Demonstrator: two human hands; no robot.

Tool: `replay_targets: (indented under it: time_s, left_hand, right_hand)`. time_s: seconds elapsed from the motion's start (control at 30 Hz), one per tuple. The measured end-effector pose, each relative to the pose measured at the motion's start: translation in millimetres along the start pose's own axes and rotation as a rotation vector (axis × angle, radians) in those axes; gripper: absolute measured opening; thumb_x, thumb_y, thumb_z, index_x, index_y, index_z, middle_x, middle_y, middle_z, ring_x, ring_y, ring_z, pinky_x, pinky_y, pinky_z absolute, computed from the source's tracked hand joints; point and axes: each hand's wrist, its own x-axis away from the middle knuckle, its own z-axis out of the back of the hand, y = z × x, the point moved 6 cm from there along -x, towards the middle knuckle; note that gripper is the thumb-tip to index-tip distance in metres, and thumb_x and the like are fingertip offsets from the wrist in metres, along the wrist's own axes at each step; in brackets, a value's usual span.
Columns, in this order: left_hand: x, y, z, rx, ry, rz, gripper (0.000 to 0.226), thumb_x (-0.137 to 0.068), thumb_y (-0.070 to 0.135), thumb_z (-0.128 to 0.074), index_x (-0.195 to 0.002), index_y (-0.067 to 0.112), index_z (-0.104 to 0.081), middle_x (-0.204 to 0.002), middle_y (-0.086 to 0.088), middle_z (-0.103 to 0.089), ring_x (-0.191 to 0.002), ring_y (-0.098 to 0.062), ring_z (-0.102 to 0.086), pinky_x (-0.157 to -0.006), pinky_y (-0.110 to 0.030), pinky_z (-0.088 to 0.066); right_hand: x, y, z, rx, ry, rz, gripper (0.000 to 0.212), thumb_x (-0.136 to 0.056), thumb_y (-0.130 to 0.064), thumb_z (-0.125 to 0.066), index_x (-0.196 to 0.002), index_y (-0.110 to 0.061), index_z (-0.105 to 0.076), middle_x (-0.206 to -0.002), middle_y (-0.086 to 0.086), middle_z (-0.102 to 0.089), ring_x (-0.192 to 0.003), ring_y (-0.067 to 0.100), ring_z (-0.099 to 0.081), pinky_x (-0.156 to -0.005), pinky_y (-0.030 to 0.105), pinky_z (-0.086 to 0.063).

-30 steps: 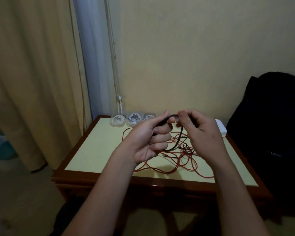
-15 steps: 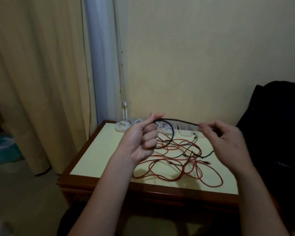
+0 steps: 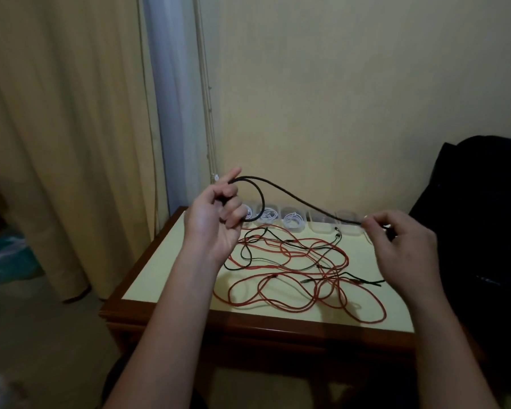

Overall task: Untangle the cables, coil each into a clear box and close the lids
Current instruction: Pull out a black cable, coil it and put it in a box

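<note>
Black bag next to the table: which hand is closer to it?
Right. The right hand, pinching the black cable, is just beside the black bag. The left hand holds the cable's loop much farther off, toward the curtain.

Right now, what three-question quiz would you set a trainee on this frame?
1. True or false: the black cable lies flat on the table.
2. The tangle on the table is mostly: A white, B red, C blue.
3. Fill in: the left hand grips a ___ of the black cable, while the right hand pinches it further along.
Key: 1 false, both hands hold it in the air. 2 B. 3 loop.
</note>
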Motion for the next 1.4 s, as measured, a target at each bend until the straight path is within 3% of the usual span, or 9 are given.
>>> replay_targets:
  time_s: [0.1,0.27,0.47,0.6,0.77,0.9,1.07,1.27,1.4]
  left_hand:
    - [2,2,-2,-0.247,0.032,-0.141,0.033,-0.101,0.004,-0.044,-0.128,0.005,-0.062,-0.076,-0.001,-0.054,-0.050,-0.006,-0.029,-0.040,-0.016,-0.027]
    - [12,-5,-17,-0.647,0.009,-0.296,0.037,-0.103,0.004,-0.046,-0.137,0.010,-0.056,-0.078,0.002,-0.069,-0.054,-0.007,-0.040,-0.046,-0.018,-0.036]
    - [20,-33,-26,-1.012,-0.152,-0.263,0.037,-0.105,0.007,-0.044,-0.140,0.008,-0.053,-0.088,-0.006,-0.072,-0.070,-0.017,-0.062,-0.068,-0.027,-0.055]
    - [28,-51,-24,-0.961,-0.206,-0.115,0.037,-0.107,0.012,-0.041,-0.141,0.017,-0.052,-0.088,-0.003,-0.065,-0.047,-0.012,-0.048,-0.042,-0.021,-0.040]
    - [32,-71,-26,-0.617,-0.286,0.118,0.031,-0.106,0.015,-0.040,-0.129,0.010,-0.061,-0.067,0.002,-0.043,-0.042,-0.004,-0.018,-0.039,-0.019,-0.011]
    - [37,-72,-30,-0.442,-0.312,0.147,0.035,-0.101,0.025,-0.050,-0.128,0.008,-0.062,-0.065,0.007,-0.028,-0.042,0.000,-0.016,-0.034,-0.014,-0.012]
    - [36,-78,-24,-0.288,-0.259,0.207,0.037,-0.097,0.026,-0.050,-0.125,0.005,-0.063,-0.060,0.007,-0.021,-0.037,0.001,-0.020,-0.032,-0.013,-0.013]
    - [31,-83,-17,-0.088,-0.166,0.314,0.034,-0.093,0.025,-0.052,-0.116,0.005,-0.067,-0.058,0.007,-0.027,-0.036,-0.003,-0.021,-0.033,-0.015,-0.011]
    - [35,-82,-18,-0.134,-0.198,0.315,0.033,-0.101,0.020,-0.045,-0.125,0.005,-0.062,-0.065,0.005,-0.028,-0.044,-0.004,-0.020,-0.037,-0.016,-0.013]
  right_hand:
    - [4,-6,-8,0.104,-0.075,0.093,0.015,-0.095,-0.018,-0.068,-0.080,-0.019,-0.065,-0.074,-0.017,-0.057,-0.071,0.003,-0.053,-0.063,0.028,-0.037]
    - [18,-37,-31,0.209,-0.226,0.280,0.019,-0.096,-0.021,-0.065,-0.077,-0.022,-0.065,-0.073,-0.011,-0.058,-0.070,0.013,-0.053,-0.064,0.029,-0.034]
    - [21,-66,-36,-0.021,-0.214,0.323,0.033,-0.099,-0.028,-0.055,-0.068,-0.019,-0.061,-0.057,-0.017,-0.048,-0.062,0.003,-0.049,-0.062,0.007,-0.032]
    - [13,-68,-28,-0.134,-0.164,0.251,0.040,-0.102,-0.036,-0.050,-0.068,-0.018,-0.062,-0.052,-0.013,-0.052,-0.059,0.003,-0.053,-0.056,0.010,-0.031]
    - [10,-67,-27,-0.195,-0.154,0.160,0.040,-0.101,-0.039,-0.053,-0.073,-0.014,-0.065,-0.054,-0.018,-0.053,-0.052,0.004,-0.050,-0.052,0.015,-0.030]
    - [13,-61,-29,-0.292,-0.120,0.038,0.018,-0.100,-0.043,-0.056,-0.098,-0.028,-0.067,-0.085,-0.012,-0.067,-0.077,0.003,-0.061,-0.064,0.017,-0.041]
    - [39,-51,-55,-0.416,-0.307,-0.165,0.054,-0.104,-0.055,-0.037,-0.086,-0.015,-0.068,-0.073,0.002,-0.066,-0.063,0.017,-0.053,-0.060,0.031,-0.038]
    - [42,-58,-64,-0.585,-0.322,-0.260,0.045,-0.107,-0.049,-0.037,-0.071,-0.022,-0.045,-0.062,-0.008,-0.041,-0.058,0.009,-0.034,-0.056,0.027,-0.030]
    - [39,-60,-63,-0.647,-0.303,-0.258,0.042,-0.108,-0.046,-0.039,-0.075,-0.022,-0.047,-0.065,-0.010,-0.037,-0.062,0.007,-0.034,-0.061,0.029,-0.030]
